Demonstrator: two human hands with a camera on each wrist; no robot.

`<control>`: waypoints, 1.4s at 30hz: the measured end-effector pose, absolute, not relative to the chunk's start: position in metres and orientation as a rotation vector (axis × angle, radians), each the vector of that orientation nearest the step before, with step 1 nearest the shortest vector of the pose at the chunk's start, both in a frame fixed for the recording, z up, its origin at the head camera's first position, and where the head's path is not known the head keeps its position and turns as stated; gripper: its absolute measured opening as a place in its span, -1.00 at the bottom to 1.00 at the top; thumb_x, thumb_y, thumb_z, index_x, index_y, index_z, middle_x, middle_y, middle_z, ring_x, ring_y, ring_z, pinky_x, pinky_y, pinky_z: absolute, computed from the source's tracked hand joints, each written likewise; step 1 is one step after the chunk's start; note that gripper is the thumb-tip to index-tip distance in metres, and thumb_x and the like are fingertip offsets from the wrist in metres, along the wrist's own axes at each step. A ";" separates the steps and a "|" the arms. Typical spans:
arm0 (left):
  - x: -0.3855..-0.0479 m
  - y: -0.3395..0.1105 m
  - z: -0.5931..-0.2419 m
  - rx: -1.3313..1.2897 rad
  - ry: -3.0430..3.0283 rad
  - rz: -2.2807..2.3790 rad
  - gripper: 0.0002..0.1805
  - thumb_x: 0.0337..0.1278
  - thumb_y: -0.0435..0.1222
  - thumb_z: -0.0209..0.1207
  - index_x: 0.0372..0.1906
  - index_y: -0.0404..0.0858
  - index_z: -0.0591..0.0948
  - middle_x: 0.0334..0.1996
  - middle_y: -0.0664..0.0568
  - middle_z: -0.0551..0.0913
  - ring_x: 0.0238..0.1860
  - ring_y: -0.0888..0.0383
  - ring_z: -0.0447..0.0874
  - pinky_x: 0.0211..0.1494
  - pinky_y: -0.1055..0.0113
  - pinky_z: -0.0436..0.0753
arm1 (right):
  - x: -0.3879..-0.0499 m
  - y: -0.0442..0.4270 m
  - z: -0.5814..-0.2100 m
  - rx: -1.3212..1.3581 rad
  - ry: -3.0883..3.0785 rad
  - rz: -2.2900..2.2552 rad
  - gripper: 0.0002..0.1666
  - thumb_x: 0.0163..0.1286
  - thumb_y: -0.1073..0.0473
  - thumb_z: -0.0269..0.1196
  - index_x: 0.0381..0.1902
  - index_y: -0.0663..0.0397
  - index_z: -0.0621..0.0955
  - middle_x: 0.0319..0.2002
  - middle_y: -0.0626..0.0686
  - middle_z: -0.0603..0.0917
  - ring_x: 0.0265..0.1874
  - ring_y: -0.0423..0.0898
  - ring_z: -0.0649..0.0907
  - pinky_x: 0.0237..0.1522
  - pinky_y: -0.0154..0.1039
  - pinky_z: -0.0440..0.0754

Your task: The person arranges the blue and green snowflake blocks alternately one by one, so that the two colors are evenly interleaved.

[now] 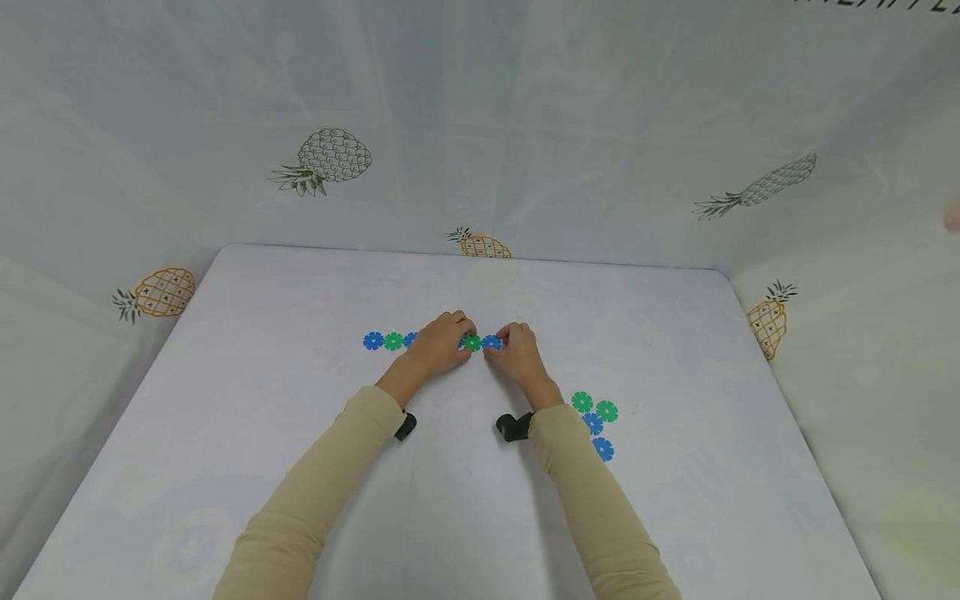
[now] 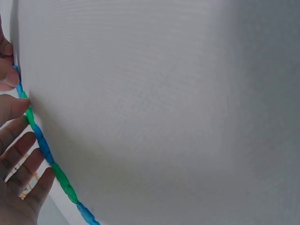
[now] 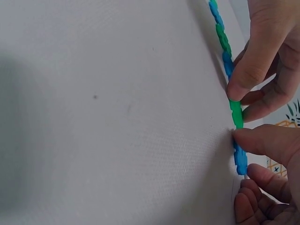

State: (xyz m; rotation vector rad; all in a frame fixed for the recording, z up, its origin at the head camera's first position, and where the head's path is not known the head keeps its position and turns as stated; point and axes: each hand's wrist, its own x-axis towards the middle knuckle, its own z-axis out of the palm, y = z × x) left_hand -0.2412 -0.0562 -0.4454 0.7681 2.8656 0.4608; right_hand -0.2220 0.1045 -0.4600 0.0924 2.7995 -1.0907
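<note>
Disc row [image 1: 393, 342]: runs sideways over the middle of the white table [image 1: 697, 358], notched blue and green pieces alternating edge to edge, apparently seven in all, though the left hand hides part of the row in the head view
Left hand [image 1: 438, 346]: thumb and fingertip clamped on the green disc [image 1: 472, 342] next to the row's right end, other fingers spread apart along the row in the left wrist view
Right hand [image 1: 519, 354]: thumb and finger pinch the end blue disc [image 1: 492, 342], the remaining fingers curled close together
Last joint: between the two held discs; the right thumb covers it in the right wrist view, so I cannot tell whether it is fully seated
Done: judging by the unbroken line, most of the row looks linked, with blue at both ends
Left over: two green discs [image 1: 582, 402] and two blue discs [image 1: 592, 423] lie clustered by the right sleeve [image 1: 600, 508], well apart from the row, and seem to be the pieces not yet added
</note>
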 end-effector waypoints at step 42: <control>-0.242 -0.058 -0.449 0.750 2.860 0.486 -0.66 0.13 -0.22 0.19 0.03 -0.19 0.56 0.04 -0.03 0.52 0.09 0.04 0.45 0.21 0.20 0.46 | -0.135 0.188 -0.415 0.148 2.763 -1.434 -0.49 0.29 0.12 0.22 0.14 0.22 0.43 0.10 0.21 0.50 0.07 0.11 0.50 0.16 -0.01 0.44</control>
